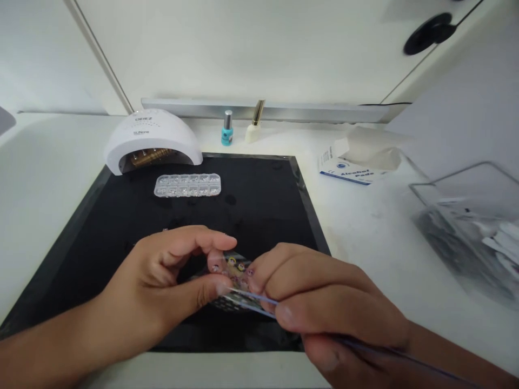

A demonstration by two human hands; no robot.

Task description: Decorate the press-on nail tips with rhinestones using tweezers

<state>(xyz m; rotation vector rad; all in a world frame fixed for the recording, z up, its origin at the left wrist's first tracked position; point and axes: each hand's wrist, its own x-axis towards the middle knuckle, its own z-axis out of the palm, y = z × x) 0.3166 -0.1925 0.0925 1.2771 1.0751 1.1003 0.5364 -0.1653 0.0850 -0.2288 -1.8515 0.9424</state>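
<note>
My left hand [162, 286] pinches a clear piece of plastic between thumb and fingers. Small colourful round figures show on this clear plastic sheet [237, 270]; whether they are stickers or loose charms I cannot tell. A pair of shiny bluish tweezers [263, 299] lies in my right hand [336, 297], its two thin prongs pointing left toward my left thumb. The right fingers also come up against the sheet's right edge. Under the hands a dark spotted patch shows in part. Whether the tweezer tips grip anything is not clear.
A black mat [259, 205] covers the white desk. On it sits a clear compartment box [187, 185] of small gems. Behind are a white nail lamp [154, 135], a turquoise bottle [227, 129] and a cream bottle [254, 127]. An alcohol pads box [352, 162] and wire basket [466, 232] stand right.
</note>
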